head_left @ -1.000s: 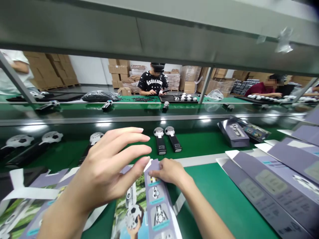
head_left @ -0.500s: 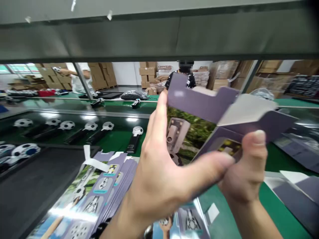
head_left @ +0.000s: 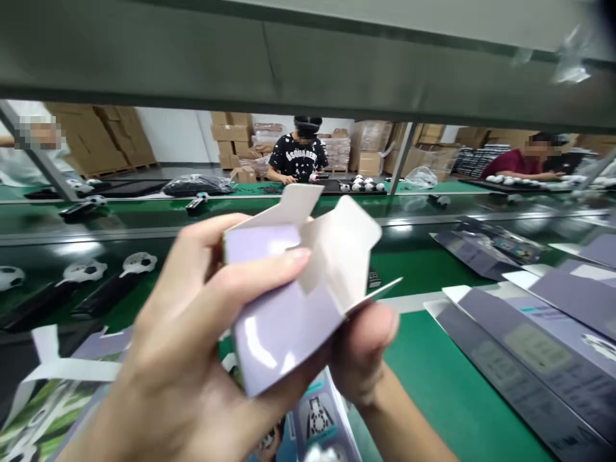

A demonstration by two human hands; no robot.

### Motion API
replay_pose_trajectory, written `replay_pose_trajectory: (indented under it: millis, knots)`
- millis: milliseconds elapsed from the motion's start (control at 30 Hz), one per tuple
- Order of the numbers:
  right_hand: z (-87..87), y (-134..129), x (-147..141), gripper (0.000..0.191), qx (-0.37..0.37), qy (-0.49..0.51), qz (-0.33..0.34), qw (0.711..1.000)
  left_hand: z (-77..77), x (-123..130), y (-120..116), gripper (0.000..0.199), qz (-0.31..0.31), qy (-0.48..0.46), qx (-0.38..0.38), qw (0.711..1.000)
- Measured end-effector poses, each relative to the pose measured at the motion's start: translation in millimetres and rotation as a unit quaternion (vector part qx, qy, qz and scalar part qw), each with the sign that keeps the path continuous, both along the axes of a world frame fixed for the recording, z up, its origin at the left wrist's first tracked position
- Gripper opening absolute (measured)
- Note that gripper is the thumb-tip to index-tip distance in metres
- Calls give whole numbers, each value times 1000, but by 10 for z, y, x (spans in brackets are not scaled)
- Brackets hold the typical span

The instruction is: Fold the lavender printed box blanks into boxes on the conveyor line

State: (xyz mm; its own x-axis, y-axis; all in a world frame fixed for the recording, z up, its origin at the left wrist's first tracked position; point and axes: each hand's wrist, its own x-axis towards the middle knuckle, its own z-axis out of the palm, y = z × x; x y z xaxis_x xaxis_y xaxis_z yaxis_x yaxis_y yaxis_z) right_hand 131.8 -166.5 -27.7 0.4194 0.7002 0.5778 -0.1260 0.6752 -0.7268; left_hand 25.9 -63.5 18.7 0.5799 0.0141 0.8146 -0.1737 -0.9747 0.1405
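Note:
Both hands hold a lilac folding carton [head_left: 283,321] up in front of me, its white-backed end flaps standing open. My left hand [head_left: 178,327] wraps over the near face, with the fingers lying across it. My right hand [head_left: 360,353] grips the carton's far edge from below, and its thumb shows beside a thin flap. The carton's printed side faces away and is hidden. Beneath the hands lie printed flat cartons [head_left: 317,417], partly covered by them.
A stack of flat grey-lilac carton blanks [head_left: 529,359] rests on the green conveyor belt [head_left: 447,378] to the right. Football-headed black-handled items [head_left: 110,279] lie on the belt beyond. Two co-workers [head_left: 298,151] sit across the line, before stacked cardboard boxes [head_left: 231,138].
The carton, lifted off the stack one second ago, has come down and turned, showing its plain lilac face and white flaps. My view has swung back toward the left.

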Motion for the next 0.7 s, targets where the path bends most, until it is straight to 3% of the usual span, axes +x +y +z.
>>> replay_pose_trajectory:
  millis: [100, 200, 267, 367, 433, 500, 600, 700]
  knots:
    - [48, -23, -56, 56, 16, 5, 36, 999, 18, -21, 49, 38, 30, -36, 20, 999]
    - [165, -31, -76, 44, -38, 8, -44, 998, 22, -11, 90, 43, 8, -34, 50, 998]
    - [199, -21, -36, 64, -52, 32, -3, 998, 21, -1, 144, 30, -17, -32, 89, 995]
    - [181, -9, 77, 101, -113, 72, 157, 978, 0, 6, 238, 21, -39, -18, 132, 990]
    - [169, -19, 143, 93, -181, 55, 191, 963, -33, 11, 275, 29, -41, 6, 136, 990]
    - [184, -42, 176, 70, -211, 10, 173, 962, -72, 21, 282, 41, -35, 0, 90, 995]
    - [235, -70, 166, 44, -216, -44, 70, 973, -106, 53, 270, 50, -35, -33, 38, 998]
    - [254, -64, 124, 34, -221, -60, -8, 973, -107, 92, 264, 46, -71, -23, 80, 994]
